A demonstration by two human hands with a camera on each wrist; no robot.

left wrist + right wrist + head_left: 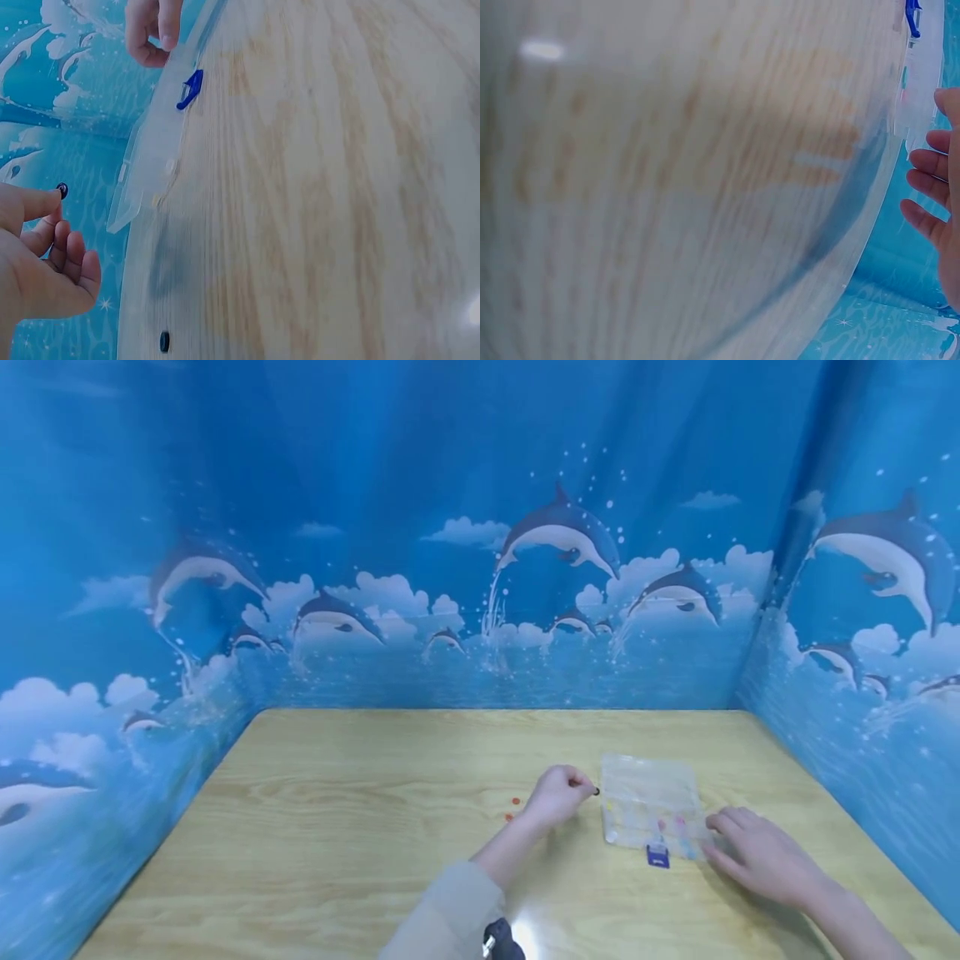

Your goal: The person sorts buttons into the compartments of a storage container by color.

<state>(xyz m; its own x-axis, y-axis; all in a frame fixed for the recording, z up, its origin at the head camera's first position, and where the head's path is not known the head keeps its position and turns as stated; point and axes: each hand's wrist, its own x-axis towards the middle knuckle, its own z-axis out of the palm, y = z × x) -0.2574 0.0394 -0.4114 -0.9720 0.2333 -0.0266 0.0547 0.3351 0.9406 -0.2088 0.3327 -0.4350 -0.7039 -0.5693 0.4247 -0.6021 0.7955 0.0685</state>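
Observation:
My left hand [558,795] pinches a small black button-like disc [62,190] between thumb and forefinger, just left of a clear plastic compartment box [617,839]. The lid [648,779] lies folded back on the far side. Inside the compartments are a few small pieces, yellow, pink and light blue; their kind is too small to tell. A blue clasp [657,857] sits at the near edge. At the box's right edge is my right hand [768,858], its fingers loosely extended and holding nothing; in the head view its fingertips seem to touch the box.
Left of my left hand, small orange-red discs [516,801] lie on the wood-grain table [337,835]. One dark-looking disc [164,342] shows on the table in the left wrist view. A blue dolphin-print curtain [420,677] borders the table at the back and sides.

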